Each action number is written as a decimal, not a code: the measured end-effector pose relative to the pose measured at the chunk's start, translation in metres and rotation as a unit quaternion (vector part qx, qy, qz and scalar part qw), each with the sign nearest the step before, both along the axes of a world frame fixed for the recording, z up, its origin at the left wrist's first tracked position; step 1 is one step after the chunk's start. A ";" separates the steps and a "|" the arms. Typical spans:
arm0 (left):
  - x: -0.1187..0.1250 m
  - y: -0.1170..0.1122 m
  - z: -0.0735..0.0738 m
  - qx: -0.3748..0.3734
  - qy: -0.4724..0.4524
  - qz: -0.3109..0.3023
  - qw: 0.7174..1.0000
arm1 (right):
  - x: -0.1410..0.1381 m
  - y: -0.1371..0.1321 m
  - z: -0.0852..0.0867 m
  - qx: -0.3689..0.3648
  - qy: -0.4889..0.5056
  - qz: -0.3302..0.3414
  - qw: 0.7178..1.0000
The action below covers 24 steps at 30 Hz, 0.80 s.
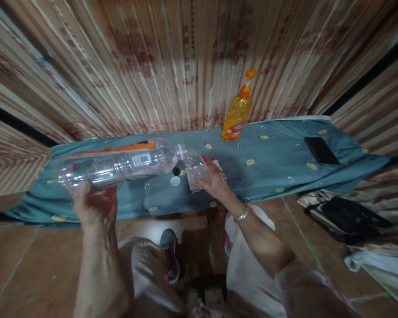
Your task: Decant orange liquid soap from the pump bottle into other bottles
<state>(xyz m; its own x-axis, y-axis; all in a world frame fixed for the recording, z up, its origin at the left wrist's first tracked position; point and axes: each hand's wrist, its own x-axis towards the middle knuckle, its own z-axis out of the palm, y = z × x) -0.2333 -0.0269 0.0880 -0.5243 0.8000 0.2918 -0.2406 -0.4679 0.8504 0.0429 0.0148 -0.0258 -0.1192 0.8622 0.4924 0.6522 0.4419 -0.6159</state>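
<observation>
My left hand [94, 201] is closed around the base end of a large clear plastic bottle [119, 165], tilted nearly on its side with a printed label and an orange stripe. The bottle's neck points right and meets the narrow end of a small clear plastic container [195, 163]. Whether the two are joined or only touching, I cannot tell. Fingers of my right hand [215, 179] are wrapped around the container's wider right end. On the cloth below lie a small black cap [176, 171], a whitish round disc [175, 181] and a crumpled pale tissue [193, 184], partly hidden by my right hand.
A teal patterned cloth [268, 176] covers the narrow table. An orange pump bottle [237, 115] stands at the back by the curtain [199, 62]. A black phone [321, 151] lies on the right. A black bag [348, 218] sits lower right, beyond the table edge.
</observation>
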 end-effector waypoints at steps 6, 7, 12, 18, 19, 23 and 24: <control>0.002 -0.001 0.002 -0.003 0.002 0.001 1.000 | -0.001 0.000 0.001 -0.001 0.001 -0.003 1.000; 0.003 -0.001 0.002 -0.002 0.000 0.002 1.000 | -0.001 0.000 0.002 -0.001 0.001 -0.003 1.000; 0.003 -0.001 0.003 0.000 0.006 0.005 1.000 | -0.001 0.000 0.001 0.001 0.003 -0.003 1.000; 0.001 0.000 0.000 0.003 0.008 0.003 1.000 | -0.001 -0.001 0.003 -0.002 0.008 0.002 1.000; 0.001 0.000 0.000 0.002 0.009 0.004 1.000 | -0.001 -0.002 0.004 -0.002 0.009 0.003 1.000; 0.001 0.000 0.000 0.004 0.003 0.003 1.000 | -0.001 -0.002 0.004 -0.001 0.010 0.005 1.000; 0.001 0.000 0.001 0.007 0.001 0.002 1.000 | -0.001 -0.001 0.004 0.000 0.010 0.005 1.000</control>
